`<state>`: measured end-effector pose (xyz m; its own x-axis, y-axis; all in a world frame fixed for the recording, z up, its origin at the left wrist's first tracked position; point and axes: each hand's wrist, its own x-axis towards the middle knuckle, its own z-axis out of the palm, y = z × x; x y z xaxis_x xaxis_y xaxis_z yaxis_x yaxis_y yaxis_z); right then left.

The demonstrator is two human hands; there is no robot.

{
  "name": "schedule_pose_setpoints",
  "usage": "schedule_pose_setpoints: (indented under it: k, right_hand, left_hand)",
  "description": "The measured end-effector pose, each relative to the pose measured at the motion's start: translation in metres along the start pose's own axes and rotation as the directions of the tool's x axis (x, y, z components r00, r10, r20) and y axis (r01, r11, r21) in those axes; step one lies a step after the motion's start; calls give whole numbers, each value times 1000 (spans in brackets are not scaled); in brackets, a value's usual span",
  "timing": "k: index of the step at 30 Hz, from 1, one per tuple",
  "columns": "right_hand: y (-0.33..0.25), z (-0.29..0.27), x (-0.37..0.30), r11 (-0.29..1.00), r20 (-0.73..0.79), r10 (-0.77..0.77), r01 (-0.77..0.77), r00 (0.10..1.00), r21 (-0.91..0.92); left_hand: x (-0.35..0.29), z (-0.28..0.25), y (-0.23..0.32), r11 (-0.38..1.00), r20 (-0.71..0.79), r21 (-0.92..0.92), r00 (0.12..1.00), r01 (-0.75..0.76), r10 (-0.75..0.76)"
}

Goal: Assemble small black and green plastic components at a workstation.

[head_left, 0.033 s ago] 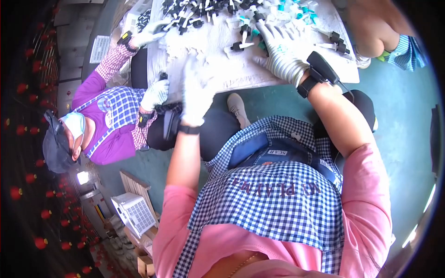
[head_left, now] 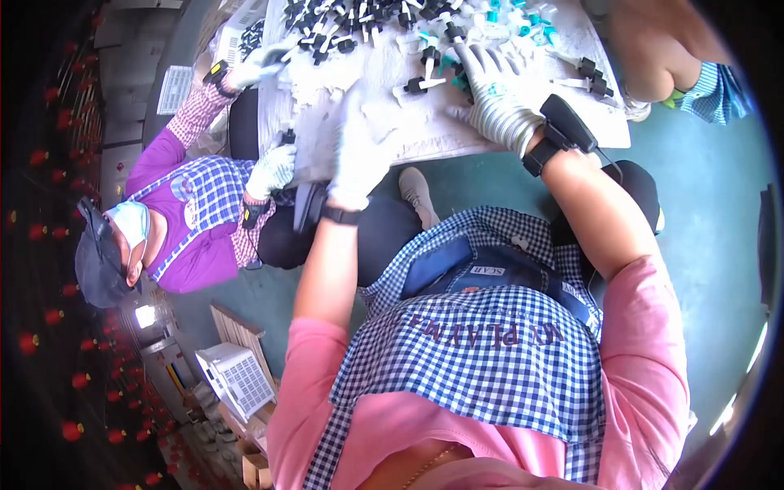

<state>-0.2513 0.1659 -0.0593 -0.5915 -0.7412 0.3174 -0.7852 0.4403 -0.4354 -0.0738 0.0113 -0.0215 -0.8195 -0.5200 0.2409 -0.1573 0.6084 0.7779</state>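
My right hand (head_left: 496, 96), in a white striped glove, lies over the near edge of the pile with its fingers spread. Beside its thumb and forefinger are black pump heads (head_left: 416, 85) with white nozzles and some teal pieces. My left hand (head_left: 359, 159), in a white glove, hovers at the table's near edge, smeared by motion and overexposed. Its fingers are too blurred to read, and I see nothing held in it. Small white pieces (head_left: 314, 91) lie on the tabletop beyond it. Both my wrists carry black straps with devices.
A heap of black pump heads (head_left: 327, 37) covers the far part of the white table (head_left: 425, 143). A co-worker (head_left: 196, 212) in purple sits at the left, gloved hands at the table. Another person's arm (head_left: 661, 57) shows at far right. A white crate (head_left: 237, 380) stands lower left.
My left hand has shifted slightly to the right. My right hand stays in nearly the same place over the pile.
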Motion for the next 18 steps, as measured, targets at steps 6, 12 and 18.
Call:
schedule_pose_setpoints:
  k: [6, 12, 18]
  right_hand:
    - [13, -18, -5, 982, 127, 59, -34, 990, -188]
    - [13, -8, 6, 995, 151, -1, 16, 988, -101]
    - [10, -1, 18, 993, 278, 22, -53, 960, 103]
  left_hand:
    - [79, 60, -14, 922, 319, 322, 942, -213, 106]
    - [74, 75, -21, 953, 323, 124, 919, -277, 225]
    - [50, 81, -28, 993, 196, -28, 973, -116, 119]
